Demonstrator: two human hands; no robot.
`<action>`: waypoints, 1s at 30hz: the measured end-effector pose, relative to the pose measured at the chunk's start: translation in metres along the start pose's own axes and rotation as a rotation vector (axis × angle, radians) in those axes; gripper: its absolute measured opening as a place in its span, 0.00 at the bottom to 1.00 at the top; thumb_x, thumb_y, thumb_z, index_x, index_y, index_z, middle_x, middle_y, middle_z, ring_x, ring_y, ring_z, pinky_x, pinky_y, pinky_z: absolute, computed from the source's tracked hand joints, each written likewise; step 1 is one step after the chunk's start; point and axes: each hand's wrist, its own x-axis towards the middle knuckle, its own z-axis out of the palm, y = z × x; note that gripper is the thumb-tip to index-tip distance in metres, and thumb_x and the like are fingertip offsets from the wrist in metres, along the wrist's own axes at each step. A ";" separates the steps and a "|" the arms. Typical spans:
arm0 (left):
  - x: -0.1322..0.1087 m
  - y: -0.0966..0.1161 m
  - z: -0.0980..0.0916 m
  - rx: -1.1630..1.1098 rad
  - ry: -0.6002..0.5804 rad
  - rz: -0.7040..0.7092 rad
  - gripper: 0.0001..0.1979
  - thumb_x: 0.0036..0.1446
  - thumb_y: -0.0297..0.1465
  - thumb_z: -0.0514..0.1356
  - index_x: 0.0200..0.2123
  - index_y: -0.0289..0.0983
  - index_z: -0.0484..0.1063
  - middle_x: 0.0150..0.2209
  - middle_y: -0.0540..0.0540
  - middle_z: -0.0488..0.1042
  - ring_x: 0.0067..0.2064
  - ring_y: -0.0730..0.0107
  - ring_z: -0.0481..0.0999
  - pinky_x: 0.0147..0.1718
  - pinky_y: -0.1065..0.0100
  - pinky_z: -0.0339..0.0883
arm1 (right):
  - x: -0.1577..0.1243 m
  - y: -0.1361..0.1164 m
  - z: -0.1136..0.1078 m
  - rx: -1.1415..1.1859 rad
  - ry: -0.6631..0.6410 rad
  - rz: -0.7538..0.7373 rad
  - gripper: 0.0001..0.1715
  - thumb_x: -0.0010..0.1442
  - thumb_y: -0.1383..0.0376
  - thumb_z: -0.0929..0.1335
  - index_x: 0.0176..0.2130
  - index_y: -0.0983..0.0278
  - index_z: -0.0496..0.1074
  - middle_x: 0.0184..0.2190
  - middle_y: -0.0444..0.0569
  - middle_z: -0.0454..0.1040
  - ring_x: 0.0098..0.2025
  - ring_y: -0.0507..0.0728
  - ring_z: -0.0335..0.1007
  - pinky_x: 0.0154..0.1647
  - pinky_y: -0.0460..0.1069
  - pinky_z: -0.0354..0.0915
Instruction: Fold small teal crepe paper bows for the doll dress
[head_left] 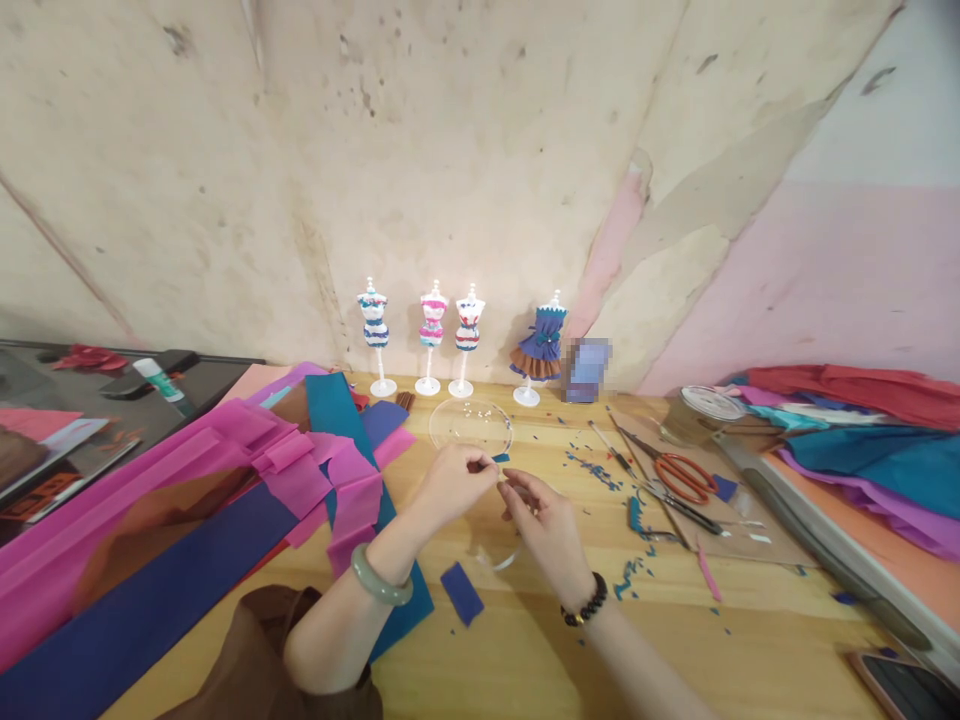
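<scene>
My left hand (459, 482) is closed in a pinch, with a small teal piece of crepe paper (501, 458) showing at its fingertips. Facing it, my right hand (546, 522) has thumb and fingers drawn together; what they grip is too small to make out. A thin whitish strip (501, 563) curls just below the two hands, and I cannot tell whether it hangs from one of them. On the table below lies a dark blue crepe paper rectangle (462, 594). Behind the hands sits a round clear dish (435, 428) with small white bits.
Three white mini dress forms (431, 335) and one in a blue-brown paper dress (541, 340) stand along the wall. Magenta crepe paper (217, 450) spreads at left. Orange-handled scissors (684, 477), a tape roll (712, 402), blue scraps (596, 470) and a phone (911, 685) lie right.
</scene>
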 end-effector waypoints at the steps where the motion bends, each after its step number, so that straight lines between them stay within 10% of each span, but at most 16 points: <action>1: 0.000 0.000 -0.001 0.018 -0.004 0.017 0.09 0.49 0.29 0.56 0.23 0.36 0.75 0.23 0.49 0.73 0.28 0.70 0.69 0.27 0.71 0.59 | 0.000 -0.001 0.000 0.009 -0.004 -0.007 0.20 0.59 0.53 0.66 0.42 0.64 0.75 0.30 0.50 0.79 0.25 0.55 0.73 0.29 0.48 0.69; 16: 0.000 0.005 -0.013 0.154 -0.071 0.070 0.16 0.59 0.31 0.50 0.25 0.34 0.75 0.25 0.48 0.73 0.28 0.70 0.70 0.28 0.70 0.60 | -0.003 -0.005 -0.002 0.047 0.009 -0.038 0.15 0.60 0.56 0.64 0.32 0.64 0.72 0.25 0.47 0.73 0.22 0.52 0.68 0.23 0.45 0.64; 23: 0.001 0.001 -0.014 0.043 -0.188 0.136 0.15 0.57 0.35 0.58 0.44 0.36 0.76 0.41 0.44 0.78 0.38 0.67 0.75 0.37 0.69 0.66 | -0.004 -0.004 -0.002 0.039 -0.018 -0.072 0.16 0.62 0.56 0.63 0.31 0.63 0.71 0.26 0.46 0.71 0.22 0.51 0.65 0.23 0.44 0.61; 30: 0.002 -0.003 -0.010 -0.017 -0.181 0.136 0.09 0.56 0.33 0.59 0.33 0.36 0.78 0.32 0.47 0.78 0.34 0.68 0.75 0.35 0.70 0.66 | -0.003 -0.004 -0.001 0.019 -0.029 -0.092 0.16 0.63 0.57 0.62 0.31 0.63 0.71 0.26 0.46 0.71 0.24 0.51 0.64 0.24 0.45 0.60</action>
